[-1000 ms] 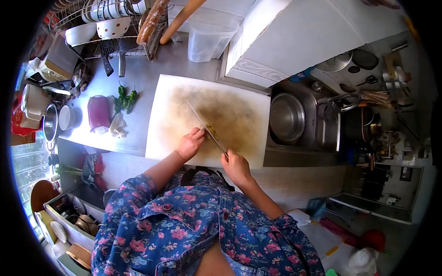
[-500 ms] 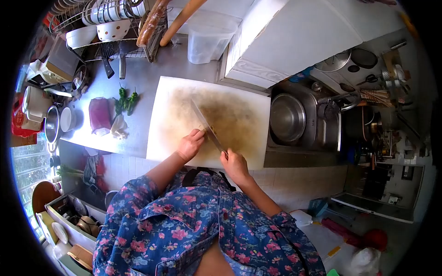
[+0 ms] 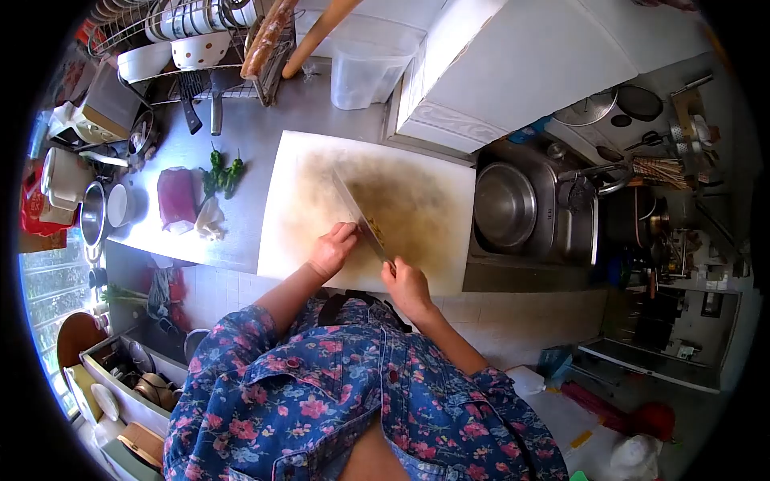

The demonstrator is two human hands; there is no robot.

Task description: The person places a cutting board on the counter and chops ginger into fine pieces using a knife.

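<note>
A stained white cutting board (image 3: 281,192) lies in front of me at the counter's front edge. My right hand (image 3: 407,287) is closed round the handle of a long kitchen knife (image 3: 353,200), whose blade slants across the board toward the far left. Close against the blade's left side, my left hand (image 3: 332,251) has its fingers bunched together on the board; what they hold is hidden. Small yellowish cut pieces (image 3: 377,230) lie just right of the blade.
Left of the board are green peppers (image 3: 220,171), a purple-pink packet (image 3: 176,199) and a pale item (image 3: 210,219). A sink with a steel basin (image 3: 505,205) is at the right. A dish rack (image 3: 152,78) and clear plastic container (image 3: 362,78) stand behind.
More yellowish pieces show right of the blade now. The bit seen at my left fingertips before is no longer visible. Both hands and the knife stay nearly in place.
</note>
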